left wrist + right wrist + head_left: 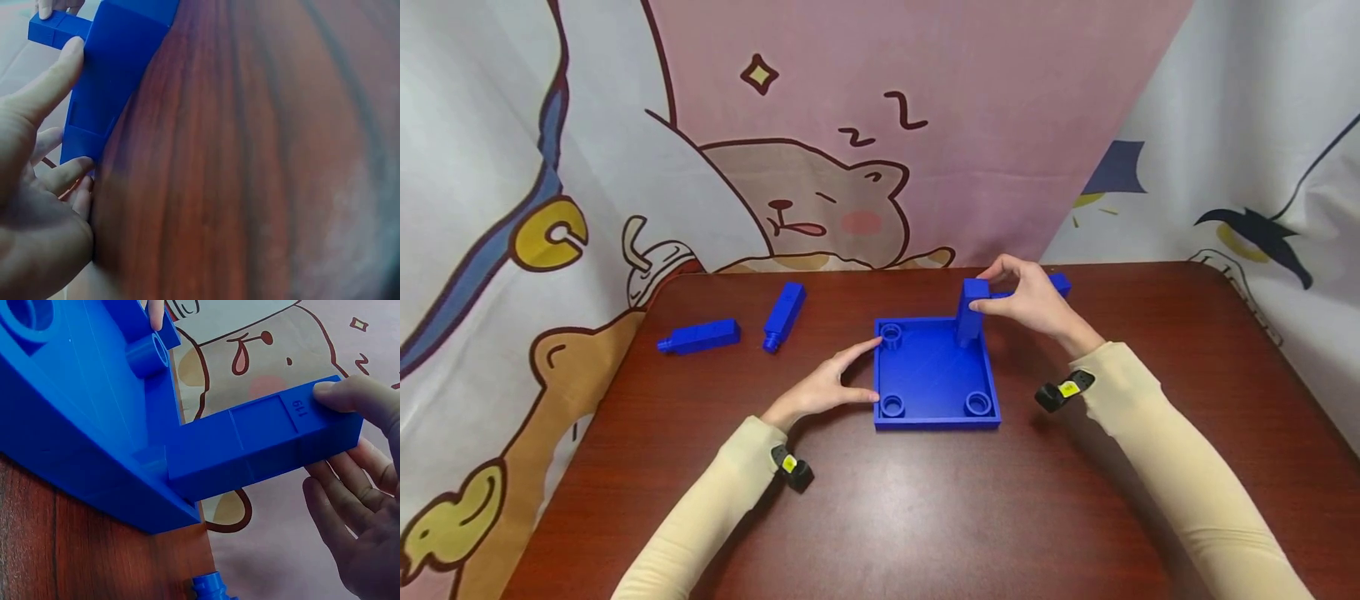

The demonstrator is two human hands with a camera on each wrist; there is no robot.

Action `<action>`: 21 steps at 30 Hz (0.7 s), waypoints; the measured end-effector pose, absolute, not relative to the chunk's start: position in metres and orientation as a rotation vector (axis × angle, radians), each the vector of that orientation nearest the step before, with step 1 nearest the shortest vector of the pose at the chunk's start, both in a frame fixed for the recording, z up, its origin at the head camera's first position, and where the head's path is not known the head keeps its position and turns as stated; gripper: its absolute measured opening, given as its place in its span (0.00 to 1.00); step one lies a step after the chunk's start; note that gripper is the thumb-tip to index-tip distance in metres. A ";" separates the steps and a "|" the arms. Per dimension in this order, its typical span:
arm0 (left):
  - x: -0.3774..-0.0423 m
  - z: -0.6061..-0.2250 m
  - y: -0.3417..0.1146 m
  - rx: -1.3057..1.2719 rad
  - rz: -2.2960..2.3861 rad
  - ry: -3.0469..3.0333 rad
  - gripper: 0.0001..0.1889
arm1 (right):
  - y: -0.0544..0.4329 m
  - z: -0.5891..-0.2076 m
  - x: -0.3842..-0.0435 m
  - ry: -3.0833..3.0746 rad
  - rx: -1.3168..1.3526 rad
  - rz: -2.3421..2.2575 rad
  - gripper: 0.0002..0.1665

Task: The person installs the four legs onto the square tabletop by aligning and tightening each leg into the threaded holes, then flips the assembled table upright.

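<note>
A blue square tabletop [934,371] lies underside up on the table, with raised walls and round sockets at its corners. A square blue leg [972,310] stands upright at its far right corner; the joint is partly hidden. My right hand [1026,300] holds the leg's top end between thumb and fingers, and the right wrist view shows the number 119 on the leg [262,440]. My left hand [823,387] touches the tabletop's left wall with spread, fairly straight fingers and thumb. In the left wrist view, the thumb [53,81] presses against the tabletop's side [119,69].
Two loose blue legs with threaded ends lie to the left: one leg [702,336] nearly sideways, the other leg [786,315] slanted. Behind my right hand, another blue piece [1060,285] is partly hidden. A printed curtain [1000,125] hangs along the brown table's [925,508] far edge.
</note>
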State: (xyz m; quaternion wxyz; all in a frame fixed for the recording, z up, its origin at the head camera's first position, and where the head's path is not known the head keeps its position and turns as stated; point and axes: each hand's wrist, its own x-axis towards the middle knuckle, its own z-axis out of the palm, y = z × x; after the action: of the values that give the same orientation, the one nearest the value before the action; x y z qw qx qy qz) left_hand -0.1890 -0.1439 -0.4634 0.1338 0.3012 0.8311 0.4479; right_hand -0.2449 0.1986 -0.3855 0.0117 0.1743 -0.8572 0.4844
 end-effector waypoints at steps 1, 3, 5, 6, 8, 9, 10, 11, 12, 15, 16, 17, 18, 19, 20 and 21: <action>-0.189 -0.463 -0.144 0.868 1.305 2.404 0.45 | 0.198 -0.386 -0.245 -2.672 0.540 1.511 0.24; -0.190 -0.462 -0.144 0.855 1.319 2.392 0.44 | 0.198 -0.388 -0.245 -2.668 0.532 1.515 0.24; -0.191 -0.461 -0.145 0.835 1.337 2.377 0.43 | 0.198 -0.389 -0.245 -2.660 0.522 1.514 0.24; -0.191 -0.460 -0.145 0.830 1.337 2.375 0.43 | 0.198 -0.390 -0.245 -2.658 0.517 1.509 0.24; -0.192 -0.458 -0.145 0.824 1.307 2.391 0.43 | 0.197 -0.392 -0.246 -2.640 0.506 1.523 0.24; -0.193 -0.458 -0.145 0.832 1.293 2.402 0.43 | 0.197 -0.393 -0.246 -2.630 0.503 1.529 0.24; -0.194 -0.458 -0.145 0.838 1.279 2.412 0.44 | 0.197 -0.394 -0.246 -2.617 0.501 1.542 0.24; -0.196 -0.458 -0.145 0.840 1.260 2.424 0.44 | 0.197 -0.394 -0.247 -2.604 0.497 1.560 0.24; -0.197 -0.458 -0.145 0.840 1.248 2.433 0.44 | 0.197 -0.395 -0.247 -2.596 0.498 1.573 0.24; -0.202 -0.459 -0.145 0.811 1.231 2.445 0.45 | 0.199 -0.397 -0.250 -2.588 0.515 1.602 0.25; -0.203 -0.459 -0.145 0.791 1.226 2.443 0.45 | 0.200 -0.397 -0.251 -2.588 0.532 1.607 0.26; -0.204 -0.460 -0.145 0.778 1.222 2.439 0.46 | 0.202 -0.398 -0.252 -2.593 0.550 1.604 0.27; -0.205 -0.460 -0.146 0.770 1.218 2.434 0.46 | 0.205 -0.399 -0.254 -2.595 0.581 1.597 0.28; -0.206 -0.460 -0.146 0.767 1.212 2.428 0.46 | 0.208 -0.400 -0.256 -2.591 0.597 1.611 0.28; -0.207 -0.460 -0.146 0.762 1.210 2.419 0.47 | 0.212 -0.401 -0.257 -2.590 0.612 1.622 0.29; -0.207 -0.461 -0.146 0.759 1.210 2.409 0.47 | 0.215 -0.402 -0.259 -2.585 0.633 1.633 0.29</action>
State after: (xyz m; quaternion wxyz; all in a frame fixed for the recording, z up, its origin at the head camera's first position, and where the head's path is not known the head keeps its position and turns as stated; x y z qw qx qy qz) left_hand -0.2071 -0.1464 -0.4606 0.1698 0.2673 0.8477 0.4257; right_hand -0.2586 0.2151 -0.4018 0.0097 0.2026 -0.8278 0.5231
